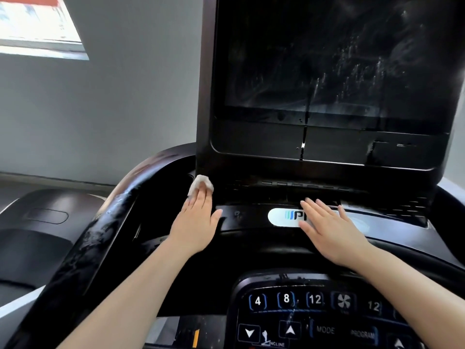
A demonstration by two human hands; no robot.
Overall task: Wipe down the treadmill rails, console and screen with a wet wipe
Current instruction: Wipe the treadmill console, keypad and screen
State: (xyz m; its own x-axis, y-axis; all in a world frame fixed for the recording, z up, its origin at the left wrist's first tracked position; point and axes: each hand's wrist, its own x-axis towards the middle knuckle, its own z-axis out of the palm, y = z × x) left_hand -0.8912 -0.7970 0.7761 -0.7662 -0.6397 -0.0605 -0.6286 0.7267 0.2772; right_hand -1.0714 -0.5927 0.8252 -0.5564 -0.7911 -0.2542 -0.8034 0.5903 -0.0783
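The black treadmill console (251, 238) fills the view, with its dark screen (327, 59) upright above, streaked with wet marks. My left hand (195, 222) lies flat with straight fingers and presses a white wet wipe (201, 186) onto the console ledge at the screen's lower left corner. My right hand (327, 230) rests flat with spread fingers on the console's white logo plate (281, 217). The left rail (95, 238) curves down to the left and looks wet and smeared.
A button panel (314, 313) with speed numbers, a fan key and incline arrows sits at the bottom. Another treadmill's dark hood (37, 222) stands at the left. A grey wall (113, 109) and a window (37, 23) lie behind.
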